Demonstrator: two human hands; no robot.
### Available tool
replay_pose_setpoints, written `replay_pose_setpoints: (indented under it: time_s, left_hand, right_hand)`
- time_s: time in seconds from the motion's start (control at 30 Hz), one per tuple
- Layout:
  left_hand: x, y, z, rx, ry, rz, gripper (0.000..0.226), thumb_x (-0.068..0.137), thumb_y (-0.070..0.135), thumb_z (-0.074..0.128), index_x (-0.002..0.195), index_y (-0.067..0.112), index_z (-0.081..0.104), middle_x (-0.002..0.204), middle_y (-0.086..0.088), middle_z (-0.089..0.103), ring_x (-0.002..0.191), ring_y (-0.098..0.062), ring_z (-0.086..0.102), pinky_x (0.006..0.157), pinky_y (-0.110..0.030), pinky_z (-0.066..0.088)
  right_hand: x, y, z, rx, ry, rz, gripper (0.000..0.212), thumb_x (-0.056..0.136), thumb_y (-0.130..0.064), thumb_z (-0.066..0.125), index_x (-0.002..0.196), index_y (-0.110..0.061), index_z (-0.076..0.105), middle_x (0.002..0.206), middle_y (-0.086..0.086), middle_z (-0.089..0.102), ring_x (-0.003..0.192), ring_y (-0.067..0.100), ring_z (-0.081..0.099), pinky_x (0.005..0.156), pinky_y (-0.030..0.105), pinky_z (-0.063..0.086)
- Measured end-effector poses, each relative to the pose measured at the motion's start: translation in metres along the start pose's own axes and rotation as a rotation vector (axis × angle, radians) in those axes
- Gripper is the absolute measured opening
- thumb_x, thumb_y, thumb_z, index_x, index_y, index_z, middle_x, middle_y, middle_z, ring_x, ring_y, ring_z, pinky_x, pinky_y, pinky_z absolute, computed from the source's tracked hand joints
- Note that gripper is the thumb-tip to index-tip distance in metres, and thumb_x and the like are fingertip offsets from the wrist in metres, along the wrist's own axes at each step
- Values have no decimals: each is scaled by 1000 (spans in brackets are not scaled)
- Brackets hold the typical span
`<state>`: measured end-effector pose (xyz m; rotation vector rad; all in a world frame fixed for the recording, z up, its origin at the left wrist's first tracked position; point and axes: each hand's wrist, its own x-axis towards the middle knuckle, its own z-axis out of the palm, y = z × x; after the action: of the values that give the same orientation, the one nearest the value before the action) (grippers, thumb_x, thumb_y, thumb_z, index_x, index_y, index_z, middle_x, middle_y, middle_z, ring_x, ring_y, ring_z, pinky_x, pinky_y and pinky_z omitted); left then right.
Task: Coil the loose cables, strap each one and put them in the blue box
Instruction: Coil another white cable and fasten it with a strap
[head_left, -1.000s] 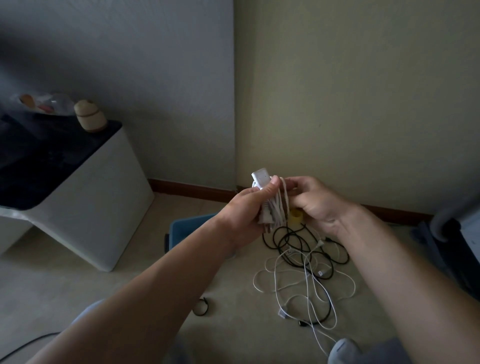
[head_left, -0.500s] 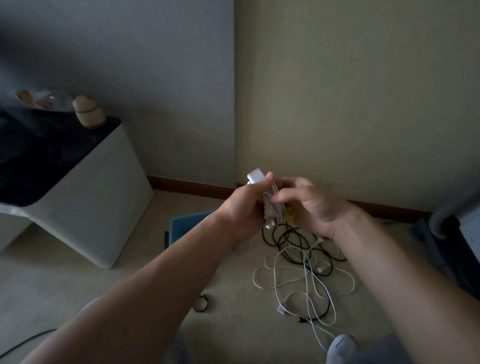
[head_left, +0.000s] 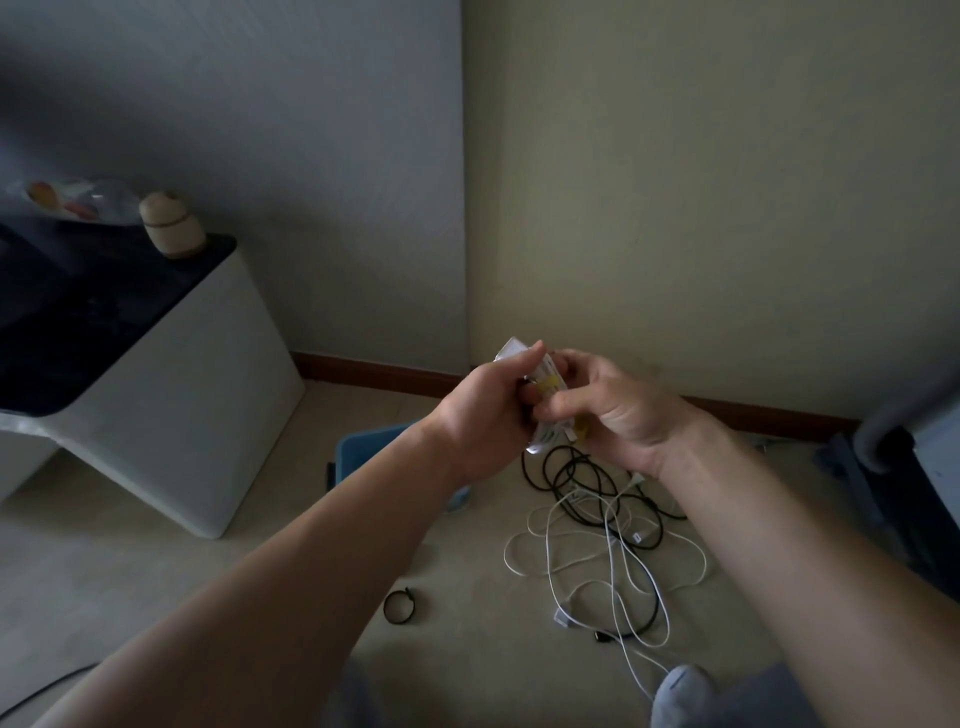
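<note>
In the middle of the frame, the person is holding a coiled white cable (head_left: 546, 370) up between both hands, above the floor. The left hand (head_left: 483, 410) is clenching its grip round the coil from the left, its thumb lying along the top of the bundle, where a white plug end is sticking out. The right hand (head_left: 615, 415) is closing its grip on the same coil from the right, fingers curled over it where a yellow strap (head_left: 551, 386) is crossing the turns; whether the strap is fastened cannot be told.

Just below and left of the hands, the blue box (head_left: 363, 457) is sitting on the floor, partly hidden by the left forearm. Below the hands, loose black cables (head_left: 571, 478) and loose white cables (head_left: 550, 551) are lying tangled together on the floor (head_left: 260, 561). A black strap ring (head_left: 400, 607) is lying apart from them, lower centre. At the left, a white cabinet (head_left: 171, 415) with a dark surface is carrying a small jar (head_left: 171, 224).
</note>
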<state>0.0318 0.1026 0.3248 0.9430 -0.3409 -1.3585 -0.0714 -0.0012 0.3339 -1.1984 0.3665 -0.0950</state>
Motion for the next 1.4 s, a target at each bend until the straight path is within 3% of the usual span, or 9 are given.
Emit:
replay_pose_setpoints:
  time_s: [0.2, 0.33, 0.57, 0.7, 0.8, 0.87, 0.97, 1.13, 1.4]
  left_hand:
    - [-3, 6, -5, 127, -198, 59, 36, 91, 19, 49, 122, 1, 47, 109, -18, 44, 97, -28, 45, 88, -35, 41]
    - [-5, 2, -6, 148, -217, 87, 36, 89, 7, 49, 122, -6, 53, 110, -19, 59, 101, -25, 60, 93, -34, 50]
    - [-4, 9, -6, 99, -147, 112, 51, 90, 8, 52, 135, -12, 43, 115, -27, 58, 102, -33, 61, 86, -38, 55]
    - [-6, 13, -7, 84, -147, 88, 56, 92, 10, 50, 139, -18, 36, 140, -35, 49, 124, -41, 52, 105, -47, 46]
    - [-10, 20, -8, 58, -208, 88, 48, 99, 11, 45, 137, -17, 37, 137, -33, 53, 122, -39, 58, 98, -45, 53]
    - [-13, 22, -8, 53, -229, 98, 46, 101, 9, 38, 139, -18, 35, 136, -32, 55, 121, -39, 60, 95, -42, 54]
    - [-13, 22, -10, 60, -199, 102, 39, 100, 5, 40, 133, -14, 44, 133, -30, 56, 118, -38, 60, 99, -44, 52]
    - [-11, 24, -16, 57, -64, 126, 7, 97, 1, 46, 98, 5, 52, 94, -14, 57, 93, -25, 62, 89, -41, 53]
    - [-14, 25, -11, 4, -102, 109, 13, 100, 0, 38, 101, 3, 50, 93, -14, 72, 95, -26, 71, 96, -44, 50]
  right_hand:
    - [-4, -4, -2, 54, -40, -13, 45, 62, 10, 59, 106, -3, 62, 83, 9, 64, 80, 21, 64, 76, 31, 52]
    - [-6, -4, -1, 57, -32, 24, 55, 63, 9, 59, 118, 2, 60, 89, 13, 64, 86, 24, 63, 80, 33, 51]
    - [-9, -12, -10, 76, -84, 15, 66, 78, -2, 71, 139, 8, 49, 138, 33, 51, 131, 42, 49, 116, 48, 32]
    - [-11, -16, -16, 61, -123, 21, 75, 74, 0, 79, 142, 2, 48, 129, 28, 57, 119, 33, 55, 107, 42, 38]
    - [-13, -22, -18, 37, -64, -2, 78, 76, 14, 65, 146, -14, 45, 114, 17, 69, 93, 20, 69, 82, 28, 58]
    - [-14, -22, -17, -64, -30, -33, 75, 77, 18, 62, 143, -16, 48, 111, 12, 71, 91, 18, 69, 74, 24, 58]
    - [-14, -22, -13, -184, 30, -65, 59, 83, 22, 57, 133, -11, 55, 111, 8, 73, 94, 18, 68, 76, 26, 59]
    - [-14, -22, -15, -297, 168, -180, 29, 79, 18, 66, 94, -7, 65, 103, 8, 75, 95, 19, 70, 81, 35, 61]
    - [-15, -22, -20, -377, 54, -212, 35, 75, 27, 64, 91, -3, 72, 111, 12, 75, 97, 18, 72, 85, 25, 57]
